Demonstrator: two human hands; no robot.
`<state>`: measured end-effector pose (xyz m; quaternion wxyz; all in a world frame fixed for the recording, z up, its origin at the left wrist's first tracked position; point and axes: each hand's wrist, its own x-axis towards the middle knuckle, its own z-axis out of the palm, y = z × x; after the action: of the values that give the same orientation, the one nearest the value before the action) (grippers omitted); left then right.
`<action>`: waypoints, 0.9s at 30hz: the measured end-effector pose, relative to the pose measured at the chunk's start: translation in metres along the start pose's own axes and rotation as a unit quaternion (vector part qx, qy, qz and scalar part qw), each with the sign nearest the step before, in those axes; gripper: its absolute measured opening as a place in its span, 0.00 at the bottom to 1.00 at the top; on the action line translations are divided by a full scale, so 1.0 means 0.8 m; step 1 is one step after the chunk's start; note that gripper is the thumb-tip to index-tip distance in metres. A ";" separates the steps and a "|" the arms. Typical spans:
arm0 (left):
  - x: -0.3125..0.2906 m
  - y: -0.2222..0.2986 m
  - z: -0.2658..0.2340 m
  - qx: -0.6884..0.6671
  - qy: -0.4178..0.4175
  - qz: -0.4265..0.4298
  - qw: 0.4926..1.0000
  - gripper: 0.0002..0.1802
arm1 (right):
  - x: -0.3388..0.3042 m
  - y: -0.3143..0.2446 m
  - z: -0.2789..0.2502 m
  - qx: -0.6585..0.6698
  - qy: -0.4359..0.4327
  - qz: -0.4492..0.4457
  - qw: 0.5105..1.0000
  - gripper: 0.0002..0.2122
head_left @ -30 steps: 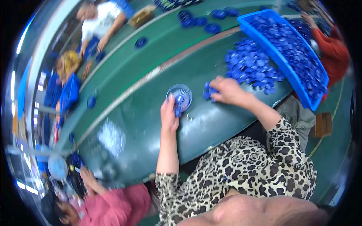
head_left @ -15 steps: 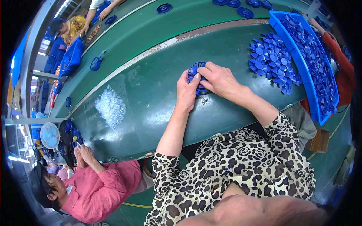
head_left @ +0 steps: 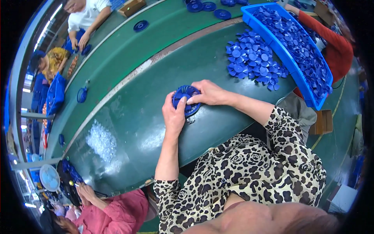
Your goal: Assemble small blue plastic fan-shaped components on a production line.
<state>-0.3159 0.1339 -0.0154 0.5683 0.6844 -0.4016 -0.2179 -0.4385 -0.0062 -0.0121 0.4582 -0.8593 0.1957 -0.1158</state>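
Over the green worktable (head_left: 156,97), my two hands grip a round blue plastic fan housing with a slatted rim (head_left: 190,111). My left hand (head_left: 173,117) wraps its left side, the thumb laid across the face. From the right, my right hand (head_left: 209,93) pinches the rim, its thumb pressing near the centre. Parts of the face are covered by both thumbs. A small metallic bit (head_left: 190,121) shows at the housing's near edge. To the right lies a heap of small blue fan blades (head_left: 255,58); to the left, a pile of clear little plastic pieces (head_left: 101,141).
A long blue crate (head_left: 287,54) full of fan blades stands at the right. Beyond a worn metal strip runs a green conveyor (head_left: 163,43) carrying blue housings (head_left: 141,26). Co-workers sit nearby: a pink sleeve (head_left: 120,212) at lower left, a red sleeve (head_left: 325,29) at right.
The whole view has shifted, so the table things sit further left and the hands lower. My right fingers have moved around the housing, which now shows more of its face. Both hands keep hold.
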 end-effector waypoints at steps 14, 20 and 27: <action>0.007 -0.036 -0.004 -0.005 0.091 -0.008 0.996 0.17 | 0.051 0.007 -0.129 0.254 0.155 0.049 0.953 0.26; 0.010 -0.036 -0.023 0.005 0.078 -0.006 0.997 0.14 | -0.166 0.033 -0.268 -0.280 0.325 0.008 0.903 0.26; 0.040 -0.010 0.006 0.019 -0.043 -0.072 0.996 0.16 | -0.419 0.058 -0.332 -0.318 0.387 0.313 0.807 0.40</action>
<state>-0.2983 0.1058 -0.0189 0.5202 0.7119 -0.3796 -0.2802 -0.8502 -0.0786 0.0896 0.0566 -0.7333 0.6408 -0.2202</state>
